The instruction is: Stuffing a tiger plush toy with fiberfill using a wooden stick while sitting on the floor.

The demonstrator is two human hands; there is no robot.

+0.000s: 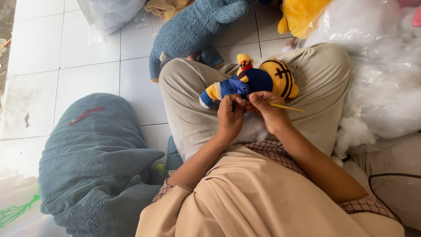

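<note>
Fingers of both my hands were curled together on a small plush toy (252, 81) that lay across my lap as I sat cross-legged on the white tile floor (87, 57). My left hand (230, 116) pinched the blue fabric at the toy's open seam, fingertips pressed tight against it. My right hand (268, 112), touching the left, was closed on a thin yellow stick (287, 107) that pointed out to my right, its near end hidden between thumb and fingers. The toy had a yellow head with dark stripes, a blue body and 1 blue-and-yellow limb reaching toward my left knee. White stuffing (252, 129) sat in my lap just under my wrists.

To my right, touching my leg, lay a clear plastic bag of white filling (386, 83). A large grey-blue plush (96, 166) with a red strip on top lay on the floor at my left, near my knee. Beyond my knees lay another blue plush (193, 30), with a yellow plush (300, 15) beside it, partly cut off by the top edge. A black cable (386, 175) curved across the floor at my right side.
</note>
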